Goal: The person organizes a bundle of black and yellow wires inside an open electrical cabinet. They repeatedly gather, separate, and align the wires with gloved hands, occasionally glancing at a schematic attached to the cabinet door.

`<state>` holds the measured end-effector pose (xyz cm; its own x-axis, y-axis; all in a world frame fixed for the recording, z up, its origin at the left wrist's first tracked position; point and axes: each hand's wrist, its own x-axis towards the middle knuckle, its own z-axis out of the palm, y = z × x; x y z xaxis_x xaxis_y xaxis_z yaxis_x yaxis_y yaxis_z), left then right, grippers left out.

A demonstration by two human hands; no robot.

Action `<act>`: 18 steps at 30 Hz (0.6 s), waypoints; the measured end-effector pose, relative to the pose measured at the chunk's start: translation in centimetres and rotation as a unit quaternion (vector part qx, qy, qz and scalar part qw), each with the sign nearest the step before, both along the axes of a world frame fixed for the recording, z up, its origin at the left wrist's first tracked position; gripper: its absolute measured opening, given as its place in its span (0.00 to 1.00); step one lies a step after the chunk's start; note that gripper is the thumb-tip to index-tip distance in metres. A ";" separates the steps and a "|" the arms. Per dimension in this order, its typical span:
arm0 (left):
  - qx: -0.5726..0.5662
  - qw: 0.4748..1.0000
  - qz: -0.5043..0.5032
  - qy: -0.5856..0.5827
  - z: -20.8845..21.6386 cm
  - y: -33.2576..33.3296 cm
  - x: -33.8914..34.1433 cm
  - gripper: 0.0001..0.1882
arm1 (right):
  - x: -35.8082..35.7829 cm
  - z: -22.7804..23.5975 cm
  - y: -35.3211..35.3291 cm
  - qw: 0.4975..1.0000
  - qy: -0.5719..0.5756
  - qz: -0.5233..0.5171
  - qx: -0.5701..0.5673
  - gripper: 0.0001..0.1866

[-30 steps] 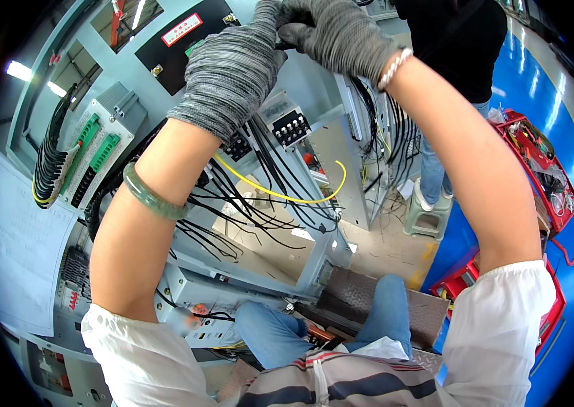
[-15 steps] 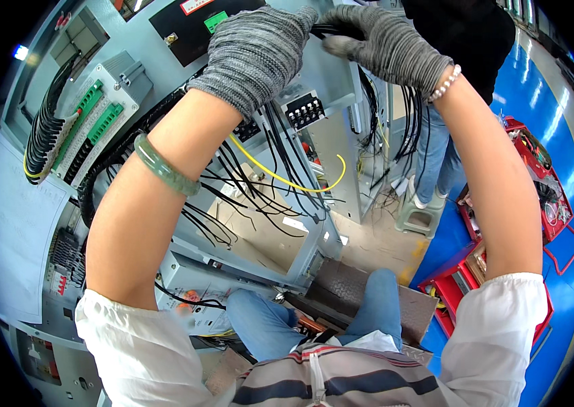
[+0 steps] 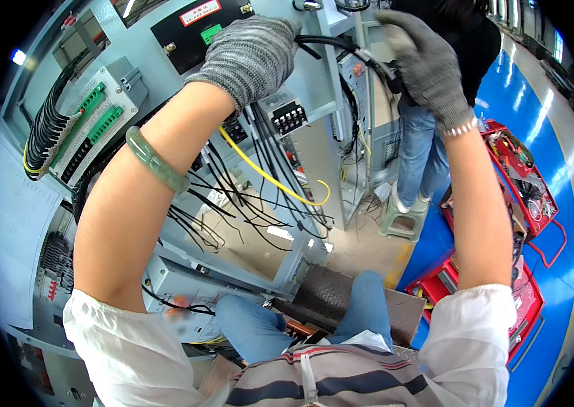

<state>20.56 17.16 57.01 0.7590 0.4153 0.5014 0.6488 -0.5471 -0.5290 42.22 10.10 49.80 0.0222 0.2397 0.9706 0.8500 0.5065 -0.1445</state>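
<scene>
My gloved left hand (image 3: 250, 57) is closed around a bundle of black cables (image 3: 331, 42) in front of the grey metal cabinet. The bundle sticks out to the right of the fist and bends down, with a pale band near its end. Beside that end is my gloved right hand (image 3: 431, 74), its fingers extended and apart from the thumb. Whether its palm side touches the cable tips is hidden. Below my left hand hang several loose black wires (image 3: 239, 197) and one yellow wire (image 3: 266, 173). A black terminal block (image 3: 288, 119) sits just under that hand.
Green terminal strips (image 3: 104, 125) with bundled black wires are on the left. Another person in dark clothing and jeans (image 3: 419, 152) stands on a pale green stool (image 3: 402, 220) beyond my right arm. Red toolboxes (image 3: 534, 234) rest on the blue floor at right.
My right hand has come off the bundle, moving right and down with its fingers opening. My left hand has shifted slightly left, keeping its hold, and more of the cable bundle now shows.
</scene>
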 end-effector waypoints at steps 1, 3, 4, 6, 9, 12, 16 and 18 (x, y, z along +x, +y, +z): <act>-0.010 1.000 0.014 -0.004 0.0 -0.1 0.1 0.10 | 1.7 -1.4 -0.2 0.998 0.059 -0.015 0.004 0.16; -0.028 0.999 0.019 -0.032 0.1 -1.8 0.4 0.11 | 3.6 -4.3 -0.8 0.980 0.192 -0.040 -0.043 0.15; -0.025 0.999 0.034 -0.024 0.1 -1.9 0.4 0.11 | 3.5 -5.7 -1.6 0.960 0.262 -0.046 -0.091 0.15; -0.019 0.998 0.064 -0.009 0.2 -1.7 0.3 0.13 | 3.3 -9.0 -2.0 0.976 0.188 -0.054 -0.091 0.15; -0.052 0.995 0.088 -0.016 0.4 -2.1 0.6 0.13 | 2.1 -10.2 -1.9 0.970 0.193 -0.059 -0.135 0.18; -0.070 0.993 0.092 -0.025 0.6 -2.5 0.7 0.14 | 2.4 -9.2 -0.7 0.974 0.160 -0.089 -0.135 0.21; -0.064 0.994 0.091 -0.023 0.5 -2.3 0.4 0.13 | 1.7 -6.8 0.9 0.979 0.142 -0.053 -0.139 0.22; -0.064 0.992 0.103 -0.019 0.6 -2.4 0.5 0.13 | 1.2 -5.5 1.5 0.979 0.132 -0.002 -0.155 0.22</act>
